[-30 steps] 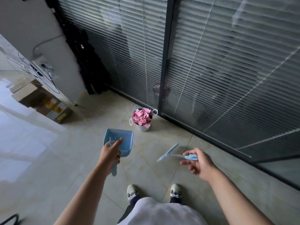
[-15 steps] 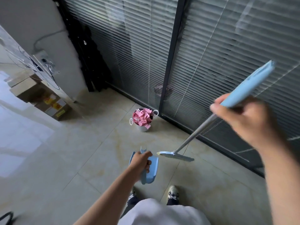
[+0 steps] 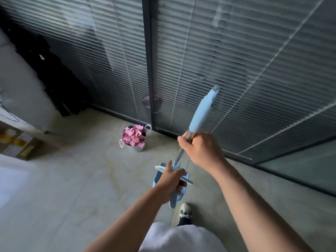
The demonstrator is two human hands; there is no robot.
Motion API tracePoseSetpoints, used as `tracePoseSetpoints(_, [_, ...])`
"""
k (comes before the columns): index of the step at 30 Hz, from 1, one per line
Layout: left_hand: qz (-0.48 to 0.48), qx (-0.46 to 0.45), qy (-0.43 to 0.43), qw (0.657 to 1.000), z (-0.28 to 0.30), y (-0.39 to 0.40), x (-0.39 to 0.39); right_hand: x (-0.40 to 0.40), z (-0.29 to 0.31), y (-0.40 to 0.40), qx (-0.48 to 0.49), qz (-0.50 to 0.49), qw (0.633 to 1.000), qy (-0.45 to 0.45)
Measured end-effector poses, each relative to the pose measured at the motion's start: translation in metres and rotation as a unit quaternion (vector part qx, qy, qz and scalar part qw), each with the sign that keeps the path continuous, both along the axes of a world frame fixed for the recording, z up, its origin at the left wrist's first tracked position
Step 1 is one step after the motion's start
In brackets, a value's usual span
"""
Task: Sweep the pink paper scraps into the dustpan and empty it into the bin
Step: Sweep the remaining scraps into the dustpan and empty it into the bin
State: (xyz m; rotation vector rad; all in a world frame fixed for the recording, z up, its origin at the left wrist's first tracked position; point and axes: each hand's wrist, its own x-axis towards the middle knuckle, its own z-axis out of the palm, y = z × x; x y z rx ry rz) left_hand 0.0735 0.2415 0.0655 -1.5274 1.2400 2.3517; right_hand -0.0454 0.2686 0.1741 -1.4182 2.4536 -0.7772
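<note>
A small metal bin (image 3: 135, 147) stands on the floor against the glass wall, heaped with pink paper scraps (image 3: 133, 136). My left hand (image 3: 171, 179) grips the handle of the light blue dustpan (image 3: 175, 196), held above the floor in front of my feet. My right hand (image 3: 201, 148) grips the shaft of the blue broom (image 3: 203, 110), whose handle points up and right. The broom's head (image 3: 187, 180) lies across the dustpan, partly hidden by my left hand. No scraps show on the floor.
A glass wall with closed blinds and a dark frame post (image 3: 148, 70) runs along the back. Cardboard boxes (image 3: 16, 142) sit at the left by a white wall. Dark gear (image 3: 47, 70) stands in the corner. My shoe (image 3: 185, 212) is below the dustpan.
My right hand came down and left with the broom, bringing its head onto the dustpan. My left hand and the dustpan shifted right. The view moved closer to the bin.
</note>
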Motion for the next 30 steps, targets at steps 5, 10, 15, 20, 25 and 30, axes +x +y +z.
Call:
tracePoseSetpoints(5, [-0.024,-0.024,0.016,0.999,-0.004,0.006,-0.029,-0.012,-0.014,0.014,0.006,-0.005,1.0,-0.017])
tracePoseSetpoints(10, [-0.058,-0.05,-0.008,0.997,-0.002,0.018,-0.059,-0.039,-0.022,0.035,0.028,-0.023,0.999,-0.039])
tracePoseSetpoints(15, [-0.044,-0.092,-0.039,0.994,-0.003,0.038,-0.087,-0.068,-0.021,0.056,0.034,-0.017,0.995,-0.089])
tracePoseSetpoints(20, [-0.014,-0.162,-0.078,0.984,-0.004,0.062,-0.118,-0.095,-0.015,0.082,0.053,0.012,0.991,-0.125])
tracePoseSetpoints(25, [-0.028,-0.193,-0.106,0.975,-0.003,0.074,-0.143,-0.118,-0.022,0.089,0.042,-0.013,0.988,-0.15])
tracePoseSetpoints(30, [-0.034,-0.184,-0.09,0.978,-0.005,0.061,-0.163,-0.136,-0.027,0.078,0.05,-0.03,0.987,-0.149])
